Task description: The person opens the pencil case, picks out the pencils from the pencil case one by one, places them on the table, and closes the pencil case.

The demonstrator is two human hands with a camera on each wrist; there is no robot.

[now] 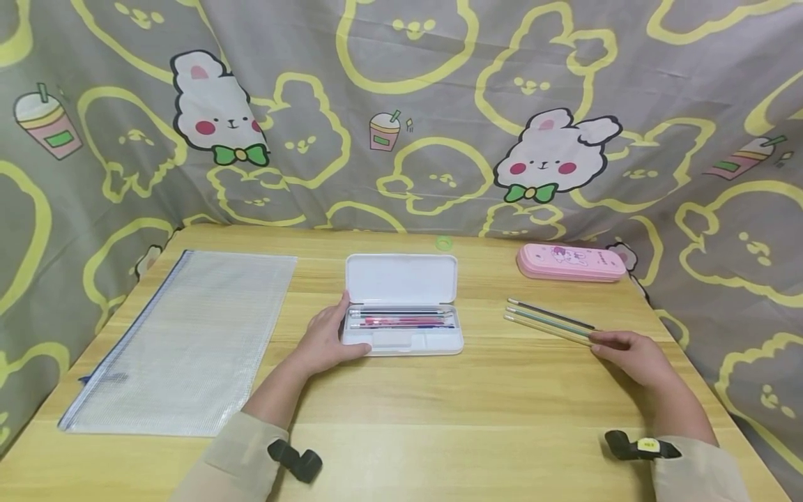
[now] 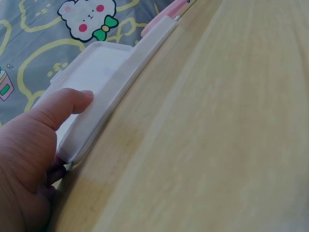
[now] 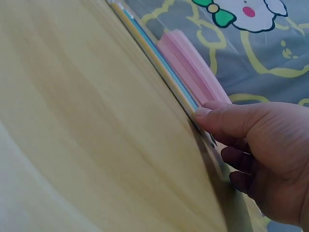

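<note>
A white pencil case (image 1: 442,341) lies open in the middle of the table, its lid (image 1: 401,279) tilted back. Inside are several pencils and pens (image 1: 404,321) and a whitish block (image 1: 391,339). My left hand (image 1: 326,338) grips the case's left end, thumb on the front edge and fingers round behind. To the right, three pencils lie side by side: a black one (image 1: 552,314), a blue-green one (image 1: 546,322) and a yellow one (image 1: 546,330). My right hand (image 1: 636,355) pinches the yellow pencil near its point, thumb against it, other fingers curled.
On the left lies a clear mesh zip pouch (image 1: 182,341) with a blue zip edge. A pink pencil box (image 1: 571,263) sits at the back right, beyond the pencils. A small green ring (image 1: 444,243) is near the back edge, with a patterned curtain (image 1: 439,125) behind.
</note>
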